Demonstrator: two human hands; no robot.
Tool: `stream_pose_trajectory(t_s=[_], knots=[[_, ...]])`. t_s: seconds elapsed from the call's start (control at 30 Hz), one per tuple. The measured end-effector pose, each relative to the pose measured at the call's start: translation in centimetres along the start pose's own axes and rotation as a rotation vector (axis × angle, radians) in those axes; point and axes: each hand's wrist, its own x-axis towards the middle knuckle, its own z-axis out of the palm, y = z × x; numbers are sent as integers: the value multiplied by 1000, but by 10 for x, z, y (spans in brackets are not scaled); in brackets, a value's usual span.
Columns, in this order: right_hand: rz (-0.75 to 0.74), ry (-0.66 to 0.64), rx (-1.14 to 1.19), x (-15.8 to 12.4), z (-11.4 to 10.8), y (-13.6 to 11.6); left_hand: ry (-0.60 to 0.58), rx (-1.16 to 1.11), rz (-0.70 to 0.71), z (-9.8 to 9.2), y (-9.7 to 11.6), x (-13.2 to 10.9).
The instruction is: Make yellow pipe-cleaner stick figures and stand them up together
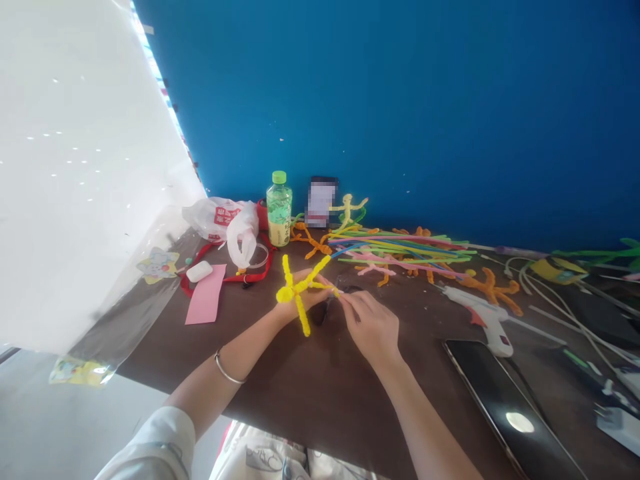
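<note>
A yellow pipe-cleaner figure (299, 288) with several fuzzy arms is held above the brown table (310, 393). My left hand (306, 293) is closed around it from behind, a silver bangle on that wrist. My right hand (369, 323) pinches one end of the figure's arm near the middle, fingers pressed together. A dark object, possibly scissors (325, 308), lies on the table just beneath both hands.
A bundle of coloured pipe cleaners (400, 252) and orange figures (493, 288) lie behind. A green-capped bottle (279, 208), white plastic bag (225, 223), pink paper (206, 295), glue gun (487, 319) and a tablet (510, 407) surround the hands. A blue wall rises behind.
</note>
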Motion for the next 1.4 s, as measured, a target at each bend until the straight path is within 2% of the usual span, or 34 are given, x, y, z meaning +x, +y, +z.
stream_pose_trajectory(t_s=[0.2,0.3,0.37,0.5,0.6,0.67,0.77,0.93,1.03,1.13,1.23,1.33,1.4], knots=[[96,54,302,5,-6,7,-231,-233,-138,-8,8,2],[272,56,494,8,-7,6,-322,-393,-250,-8,12,1],[414,47,612,8,-5,2,-337,-519,-322,-5,12,-1],[706,-28,858,5,6,-9,-223,-628,-355,3,7,-5],[930,-82,1059,1,14,-18,-64,-515,-307,8,4,-8],[991,-119,1119,0,18,-23,29,-403,-278,9,2,-8],[913,-146,1022,-1,17,-24,74,-274,-195,10,-2,-7],[556,-78,615,-1,10,-20,147,-81,-50,8,-6,-4],[362,-34,317,-2,7,-15,137,-2,-6,5,-3,-2],[239,24,170,-1,5,-10,67,-16,28,1,1,0],[174,72,193,2,0,-4,-41,-122,-18,-3,6,2],[185,97,282,5,-5,-1,-171,-202,-84,-7,11,4],[263,89,364,7,-6,0,-262,-261,-122,-9,14,4]])
